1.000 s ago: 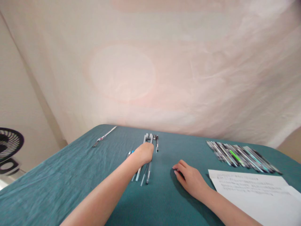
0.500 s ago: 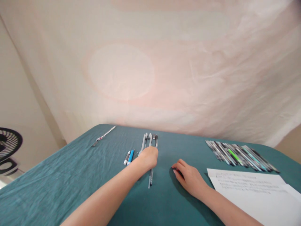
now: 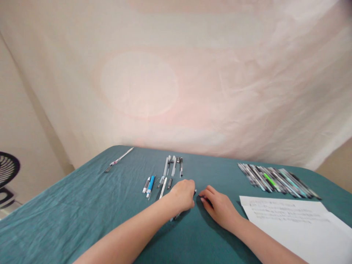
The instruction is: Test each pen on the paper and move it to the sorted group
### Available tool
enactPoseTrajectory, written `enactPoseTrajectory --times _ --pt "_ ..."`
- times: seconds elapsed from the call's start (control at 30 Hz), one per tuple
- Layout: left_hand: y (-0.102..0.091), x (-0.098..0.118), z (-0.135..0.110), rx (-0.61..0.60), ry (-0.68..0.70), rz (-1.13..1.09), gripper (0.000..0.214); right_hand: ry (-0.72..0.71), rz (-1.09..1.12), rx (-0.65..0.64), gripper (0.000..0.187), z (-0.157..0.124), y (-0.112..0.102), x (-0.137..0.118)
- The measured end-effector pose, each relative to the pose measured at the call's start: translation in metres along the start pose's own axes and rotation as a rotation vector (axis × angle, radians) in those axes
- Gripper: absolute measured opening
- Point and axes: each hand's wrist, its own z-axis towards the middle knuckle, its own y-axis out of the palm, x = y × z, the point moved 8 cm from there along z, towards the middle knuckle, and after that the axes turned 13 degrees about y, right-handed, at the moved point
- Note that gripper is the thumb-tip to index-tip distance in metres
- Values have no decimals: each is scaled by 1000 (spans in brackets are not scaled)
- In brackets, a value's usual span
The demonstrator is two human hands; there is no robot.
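My left hand (image 3: 183,194) is closed around a pen (image 3: 175,217), whose ends show on either side of the fist; whether it holds more than one is hidden. Just right of it, my right hand (image 3: 218,207) rests on the cloth with curled fingers and thumb close together. Something small and dark seems to sit at those fingertips, too hidden to name. Beyond the left hand lie several pen parts (image 3: 173,167), clear tubes and dark caps. A white pen (image 3: 163,187) lies by the left wrist, next to a blue stick-like piece (image 3: 150,185) and a grey-and-white one (image 3: 146,184).
A slanted row of several pens (image 3: 277,179), one bright green, lies at the right on the green tablecloth (image 3: 82,205). Written paper sheets (image 3: 286,227) lie in front of it. One long thin pen (image 3: 119,160) is at the far left. A fan (image 3: 8,170) stands beyond the table's left edge.
My left hand has moved right and slightly nearer with the pen, closing in on my right hand. The pen has turned from upright to slanted. My right hand has stayed nearly still.
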Motion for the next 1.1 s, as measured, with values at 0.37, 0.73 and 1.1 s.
enactPoseTrajectory --times 0.37,0.73,1.1 --pt "9 -16 13 129 39 -115 15 150 202 56 6 5 -2 17" --pt "12 -24 25 408 112 -710 9 343 688 56 31 14 -3 43" --pt "28 -18 33 500 8 -1582 31 208 647 -40 41 10 -3 23"
